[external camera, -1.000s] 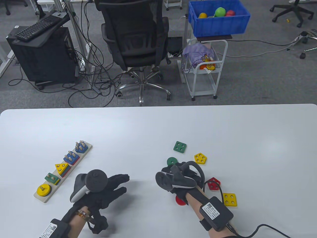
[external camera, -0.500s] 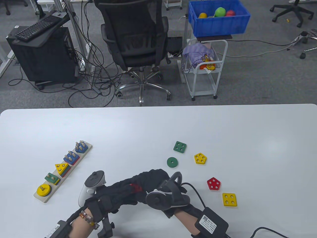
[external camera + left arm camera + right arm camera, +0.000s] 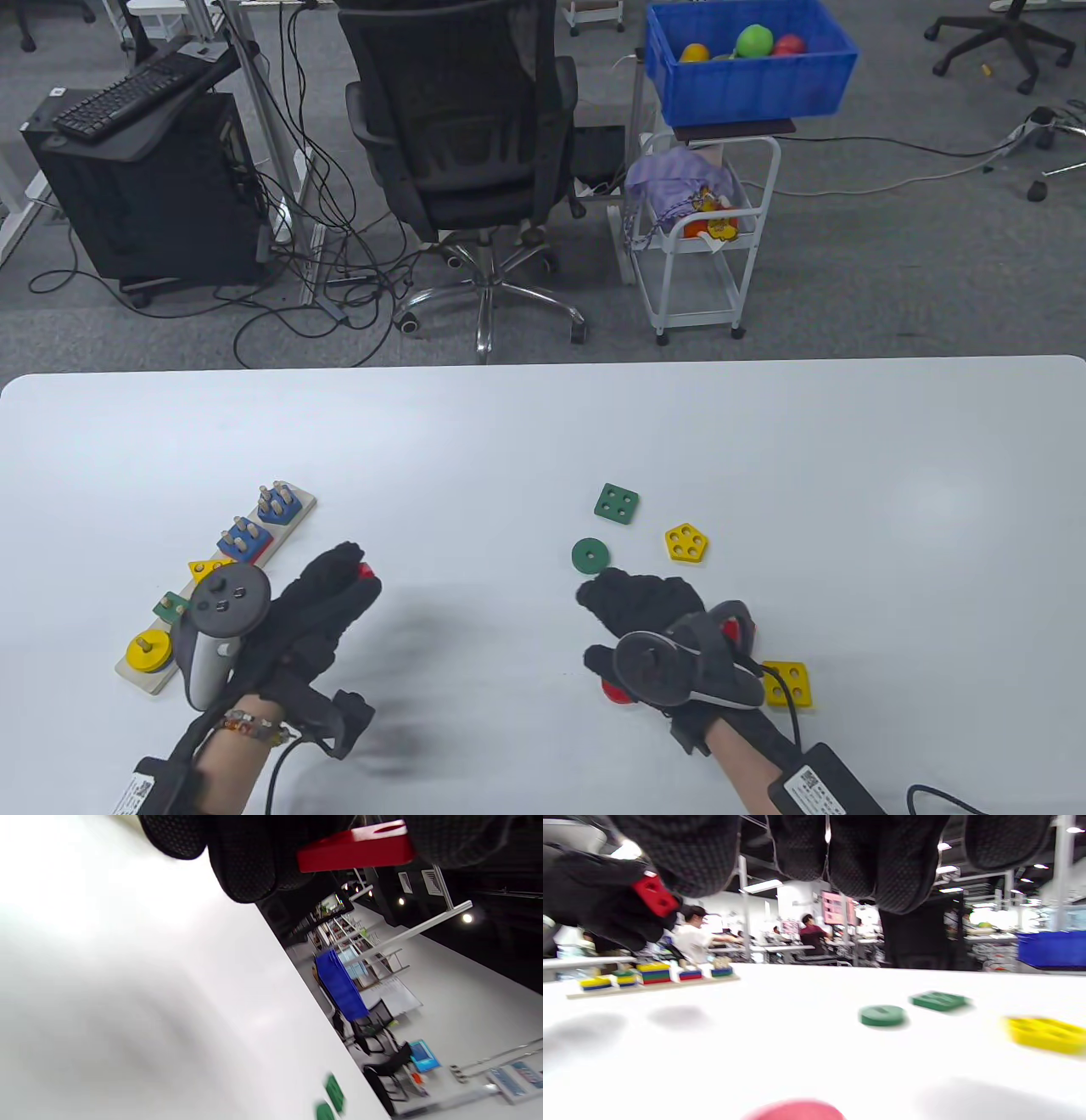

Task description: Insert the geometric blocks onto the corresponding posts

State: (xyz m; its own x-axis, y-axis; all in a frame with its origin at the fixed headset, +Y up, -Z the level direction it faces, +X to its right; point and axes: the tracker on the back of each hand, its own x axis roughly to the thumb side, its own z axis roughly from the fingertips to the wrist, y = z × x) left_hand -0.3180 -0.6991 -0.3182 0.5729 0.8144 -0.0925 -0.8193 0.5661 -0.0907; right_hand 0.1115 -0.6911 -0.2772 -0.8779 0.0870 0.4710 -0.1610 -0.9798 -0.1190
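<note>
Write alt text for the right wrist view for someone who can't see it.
Low across a white table: the right hand's gloved fingers hang in from the top, holding nothing. At left the left hand holds a red block above the wooden peg board. A green disc, a green square block and a yellow block lie right.

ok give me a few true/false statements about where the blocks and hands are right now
1. The left hand holds a red block. True.
2. The green round block sits on the peg board. False: it lies loose on the table.
3. The right hand grips the yellow pentagon block. False: that block lies apart from it, untouched.
4. The green square block lies beyond the green round block. True.
5. The blue bin is on the table. False: it sits on a cart behind.
</note>
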